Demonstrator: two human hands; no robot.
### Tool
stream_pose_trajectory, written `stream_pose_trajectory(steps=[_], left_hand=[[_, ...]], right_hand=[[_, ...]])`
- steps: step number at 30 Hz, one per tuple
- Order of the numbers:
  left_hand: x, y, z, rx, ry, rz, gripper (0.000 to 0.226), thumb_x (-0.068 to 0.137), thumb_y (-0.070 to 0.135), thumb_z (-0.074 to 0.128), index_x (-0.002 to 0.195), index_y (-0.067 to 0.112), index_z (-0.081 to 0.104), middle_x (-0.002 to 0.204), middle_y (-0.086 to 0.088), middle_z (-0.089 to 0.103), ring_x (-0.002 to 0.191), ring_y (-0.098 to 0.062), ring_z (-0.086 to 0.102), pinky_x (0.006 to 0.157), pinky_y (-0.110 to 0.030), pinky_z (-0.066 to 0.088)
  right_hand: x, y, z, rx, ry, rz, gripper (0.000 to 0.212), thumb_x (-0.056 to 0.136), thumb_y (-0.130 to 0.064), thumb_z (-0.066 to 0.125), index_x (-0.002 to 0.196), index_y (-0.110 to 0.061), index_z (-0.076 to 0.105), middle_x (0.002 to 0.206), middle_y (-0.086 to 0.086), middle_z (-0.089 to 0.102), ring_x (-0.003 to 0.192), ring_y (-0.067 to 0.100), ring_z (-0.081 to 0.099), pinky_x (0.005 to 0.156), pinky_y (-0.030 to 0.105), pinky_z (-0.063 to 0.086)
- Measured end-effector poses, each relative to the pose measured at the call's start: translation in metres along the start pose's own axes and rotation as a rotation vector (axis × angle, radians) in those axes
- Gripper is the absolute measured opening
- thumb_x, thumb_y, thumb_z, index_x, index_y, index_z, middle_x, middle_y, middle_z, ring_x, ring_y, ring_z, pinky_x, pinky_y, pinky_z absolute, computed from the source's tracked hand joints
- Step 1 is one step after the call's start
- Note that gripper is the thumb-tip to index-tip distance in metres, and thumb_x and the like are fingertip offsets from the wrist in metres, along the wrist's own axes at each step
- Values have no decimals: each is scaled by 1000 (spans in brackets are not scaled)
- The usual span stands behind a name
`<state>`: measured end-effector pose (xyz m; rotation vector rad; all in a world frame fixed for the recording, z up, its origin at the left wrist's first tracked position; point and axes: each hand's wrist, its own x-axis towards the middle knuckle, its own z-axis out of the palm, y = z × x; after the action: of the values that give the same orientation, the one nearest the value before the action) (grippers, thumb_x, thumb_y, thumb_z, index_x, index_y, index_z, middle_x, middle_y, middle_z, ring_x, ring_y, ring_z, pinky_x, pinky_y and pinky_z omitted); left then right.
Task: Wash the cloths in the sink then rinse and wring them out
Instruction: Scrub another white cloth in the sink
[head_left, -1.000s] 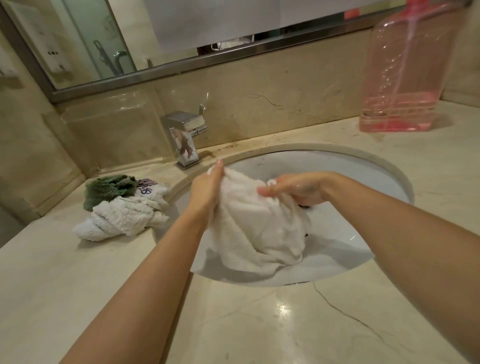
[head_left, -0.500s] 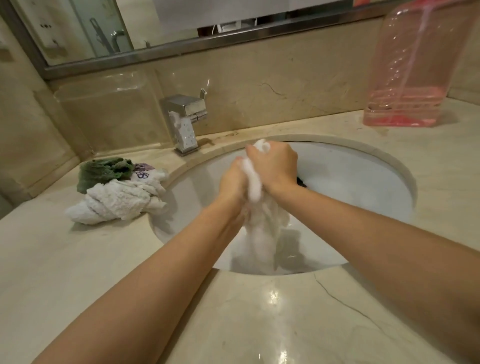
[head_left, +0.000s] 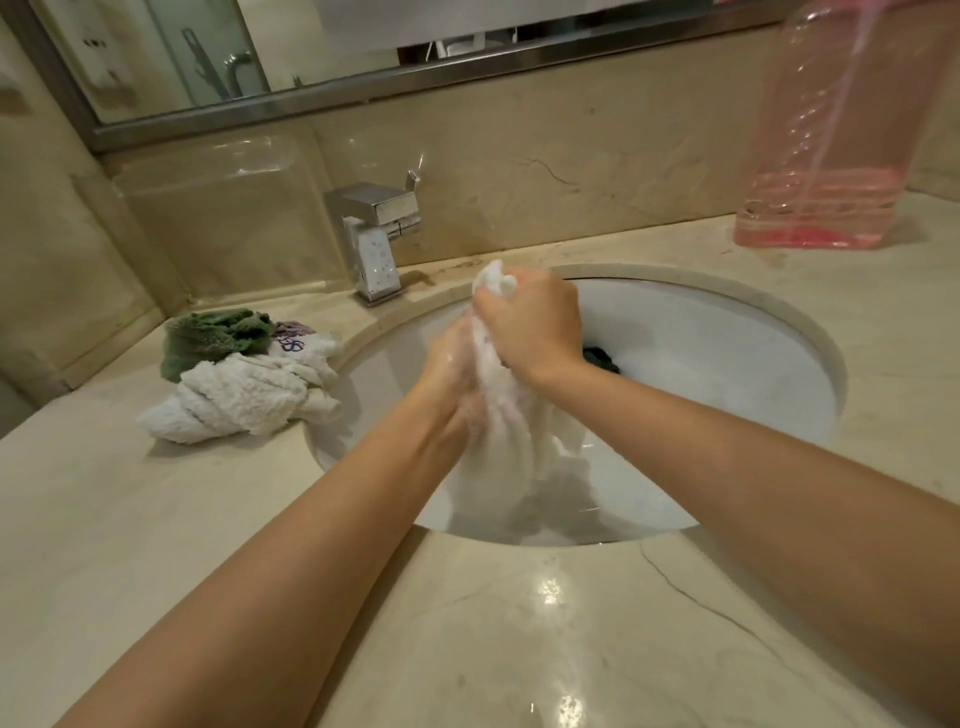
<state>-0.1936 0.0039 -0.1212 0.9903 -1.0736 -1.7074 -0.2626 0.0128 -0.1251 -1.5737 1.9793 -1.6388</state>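
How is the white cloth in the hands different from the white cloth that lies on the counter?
The white cloth in the hands hangs over the sink, gathered into a long bundle; the white cloth on the counter lies crumpled in a heap. The held one is gripped by the left hand and the right hand; the other is untouched, beside a green cloth. Both look like white terry.

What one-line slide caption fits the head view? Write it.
Both hands squeeze a white cloth over the sink.
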Motion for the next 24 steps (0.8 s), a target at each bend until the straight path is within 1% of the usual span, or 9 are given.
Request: stream_pose_trajectory(steps=[3, 5, 8, 10, 12, 14, 18, 22, 24], left_hand=[[0, 0, 1, -87, -171, -122, 39, 104, 32, 37, 84, 6, 59, 66, -8, 61, 59, -15, 60, 56, -24, 51], [0, 2, -4, 24, -210, -125, 46, 104, 40, 34, 92, 8, 64, 65, -5, 68, 57, -14, 66, 52, -20, 53], [2, 3, -10, 467, -251, -8, 44, 97, 56, 34, 115, 26, 62, 82, 6, 73, 71, -8, 69, 61, -23, 55], [-1, 5, -14, 759, -311, -64, 41, 87, 66, 43, 112, 36, 56, 98, 9, 69, 84, -7, 65, 77, -28, 51], [0, 7, -19, 977, -326, -216, 58, 71, 72, 58, 105, 26, 65, 107, 0, 71, 94, -16, 65, 90, -35, 49], [2, 7, -25, 1090, -344, -277, 59, 68, 62, 72, 107, 18, 69, 101, -4, 74, 95, -23, 70, 92, -39, 53], [8, 11, -32, 906, -373, -191, 58, 67, 49, 75, 113, 15, 65, 103, -1, 74, 96, -18, 70, 84, -31, 55], [7, 7, -34, 857, -327, -82, 69, 58, 58, 71, 108, 10, 67, 100, -4, 74, 96, -22, 69, 94, -39, 53], [5, 6, -31, 812, -298, -37, 67, 62, 58, 66, 105, 7, 68, 97, -9, 74, 94, -27, 70, 95, -43, 53]], right_hand=[[14, 11, -6, -17, 33, 115, 39, 91, -27, 55, 56, -17, 41, 59, -2, 47, 69, 25, 47, 50, 31, 26], [16, 18, -9, 25, 22, 180, 30, 90, -33, 57, 66, -17, 51, 71, 2, 56, 78, 27, 54, 59, 29, 32], [23, 30, -16, 188, 5, 370, 26, 87, -39, 65, 86, -14, 61, 89, 5, 63, 92, 26, 60, 73, 29, 45], [25, 36, -19, 301, -38, 511, 32, 84, -42, 69, 93, -13, 61, 95, 5, 63, 94, 25, 62, 81, 31, 49], [24, 40, -19, 380, -110, 618, 43, 80, -45, 73, 101, -10, 60, 99, 5, 64, 91, 24, 63, 83, 32, 51], [24, 40, -22, 439, -191, 681, 62, 74, -45, 79, 116, -5, 59, 101, 8, 68, 87, 25, 68, 81, 35, 56], [28, 44, -39, 404, -465, 600, 52, 70, -33, 85, 107, -2, 66, 85, 10, 73, 73, 22, 72, 66, 32, 58], [27, 49, -54, 390, -769, 514, 34, 79, -30, 74, 103, -7, 68, 97, 10, 74, 94, 23, 70, 88, 36, 55], [27, 56, -61, 396, -911, 586, 44, 75, -33, 71, 110, -8, 65, 109, 10, 71, 107, 25, 65, 100, 39, 48]])
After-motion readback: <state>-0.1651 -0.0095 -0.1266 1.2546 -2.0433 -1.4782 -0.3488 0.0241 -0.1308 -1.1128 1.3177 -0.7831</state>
